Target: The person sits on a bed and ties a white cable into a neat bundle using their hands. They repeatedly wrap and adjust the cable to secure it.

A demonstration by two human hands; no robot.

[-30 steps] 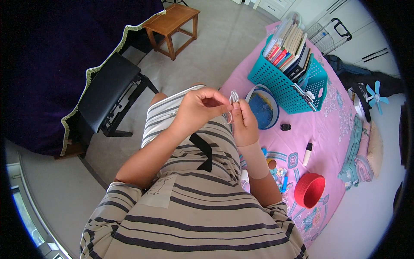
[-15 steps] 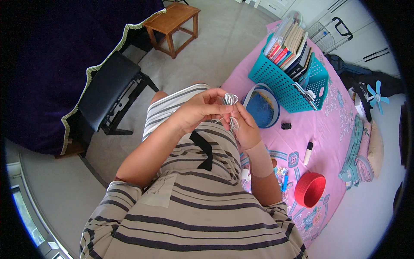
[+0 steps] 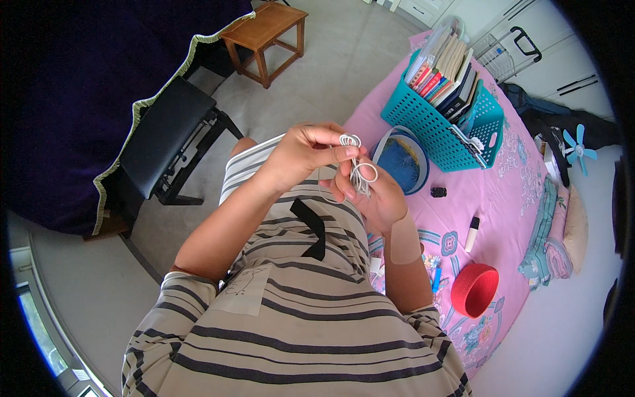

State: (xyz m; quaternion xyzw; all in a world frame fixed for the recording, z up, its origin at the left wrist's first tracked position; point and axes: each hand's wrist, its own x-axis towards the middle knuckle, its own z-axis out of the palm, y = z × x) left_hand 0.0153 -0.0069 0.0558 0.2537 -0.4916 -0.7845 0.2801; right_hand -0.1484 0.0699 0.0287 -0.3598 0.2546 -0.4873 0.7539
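A thin white cable [image 3: 361,180], gathered into a bundle of loops, is held in front of my lap between both hands. My left hand [image 3: 301,157] pinches the upper loops between thumb and fingers. Lower down, my right hand [image 3: 382,202] has its fingers curled around the bundle, with loops showing across its palm. One thin strand hangs out in a curve below my left fingers. Closest to the hands on the bed is a round blue container [image 3: 401,173] with a pale rim.
On the pink bedspread [image 3: 433,218] stand a teal basket [image 3: 417,106] of books, a red woven basket [image 3: 473,288], a white bottle with a black cap [image 3: 471,237] and a small black object [image 3: 438,192]. A black bench [image 3: 169,132] and wooden stool [image 3: 264,30] are at left.
My hands have drawn slightly apart, the right one shifting down and right. More of the cable's loops now show between them.
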